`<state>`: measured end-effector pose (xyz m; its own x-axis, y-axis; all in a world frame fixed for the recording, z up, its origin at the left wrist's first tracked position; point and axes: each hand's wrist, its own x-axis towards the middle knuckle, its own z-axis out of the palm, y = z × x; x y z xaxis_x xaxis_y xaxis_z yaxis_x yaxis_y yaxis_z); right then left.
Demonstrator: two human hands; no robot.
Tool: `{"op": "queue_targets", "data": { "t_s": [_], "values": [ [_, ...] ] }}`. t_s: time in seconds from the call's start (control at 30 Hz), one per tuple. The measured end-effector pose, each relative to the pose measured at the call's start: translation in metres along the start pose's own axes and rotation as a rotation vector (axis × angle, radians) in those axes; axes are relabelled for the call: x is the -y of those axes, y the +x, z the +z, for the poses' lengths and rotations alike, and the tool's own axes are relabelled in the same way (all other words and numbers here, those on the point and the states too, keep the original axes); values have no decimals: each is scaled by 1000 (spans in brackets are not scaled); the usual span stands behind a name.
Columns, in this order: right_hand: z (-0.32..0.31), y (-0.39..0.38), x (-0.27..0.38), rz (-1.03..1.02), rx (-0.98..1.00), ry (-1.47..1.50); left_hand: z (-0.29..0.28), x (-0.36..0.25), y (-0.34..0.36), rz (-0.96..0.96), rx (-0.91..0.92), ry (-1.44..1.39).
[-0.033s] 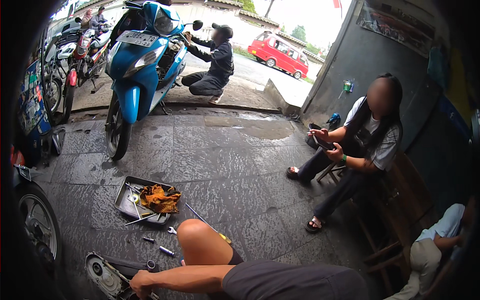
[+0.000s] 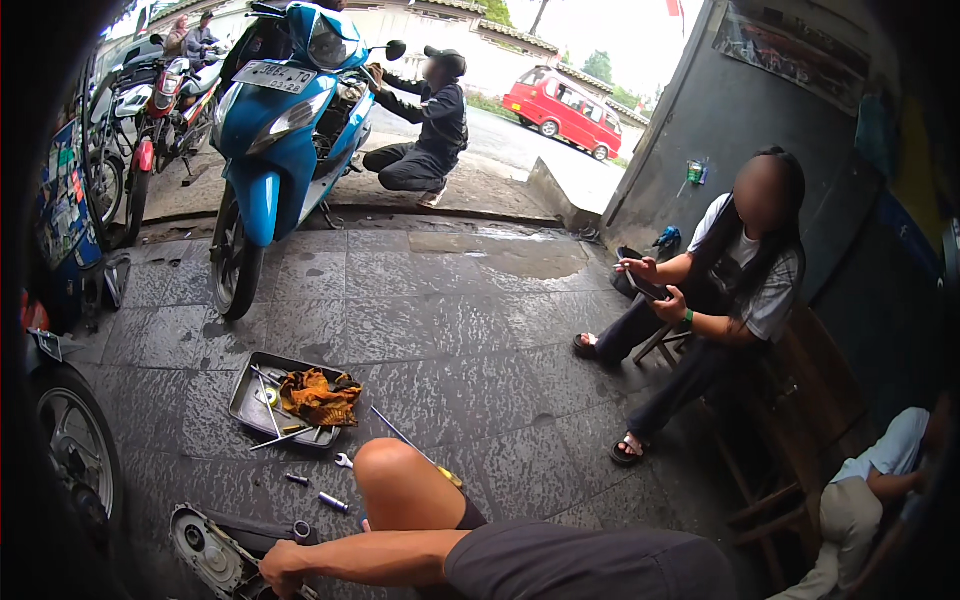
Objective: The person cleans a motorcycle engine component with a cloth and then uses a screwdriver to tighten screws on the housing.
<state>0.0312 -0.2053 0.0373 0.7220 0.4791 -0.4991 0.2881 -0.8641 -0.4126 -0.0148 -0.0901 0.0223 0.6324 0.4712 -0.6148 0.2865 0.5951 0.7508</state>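
At the lower edge my right hand (image 2: 284, 568) is seen from its back, with the fingers curled downward and closed. It rests beside a grey metal engine casing (image 2: 205, 555) and overlaps its right end. What the fingers hold, if anything, is hidden. Above the hand, a ring-shaped metal end (image 2: 302, 530) sticks up near the casing. A dark elongated part (image 2: 245, 530) runs between them. My left hand is out of view. Near my bent knee lie a chrome socket (image 2: 333, 502), a smaller dark socket (image 2: 297, 479) and an open-ended wrench (image 2: 344, 461).
A metal tray (image 2: 240, 400) holds tools and an orange-brown rag (image 2: 320, 398). A long screwdriver (image 2: 400, 432) lies by my knee. A blue scooter (image 2: 285, 130) stands ahead, with a person crouching beside it. Another person sits at right holding a phone. A wheel (image 2: 75, 450) stands at left.
The red van on the road has moved slightly to the right. My right hand and the things around it look the same.
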Motion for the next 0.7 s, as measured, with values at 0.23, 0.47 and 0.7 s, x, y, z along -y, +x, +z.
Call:
{"op": "queue_targets", "data": {
  "t_s": [0.23,0.47,0.7],
  "values": [
    [12,36,-25,-47,10,102,6,3,-2,3,-7,-28],
    [4,26,-14,-63,-5,179,-5,0,3,-29,23,-65],
    [3,23,-19,-131,45,162,-8,-1,-1,-139,94,-135]
  ]
}}
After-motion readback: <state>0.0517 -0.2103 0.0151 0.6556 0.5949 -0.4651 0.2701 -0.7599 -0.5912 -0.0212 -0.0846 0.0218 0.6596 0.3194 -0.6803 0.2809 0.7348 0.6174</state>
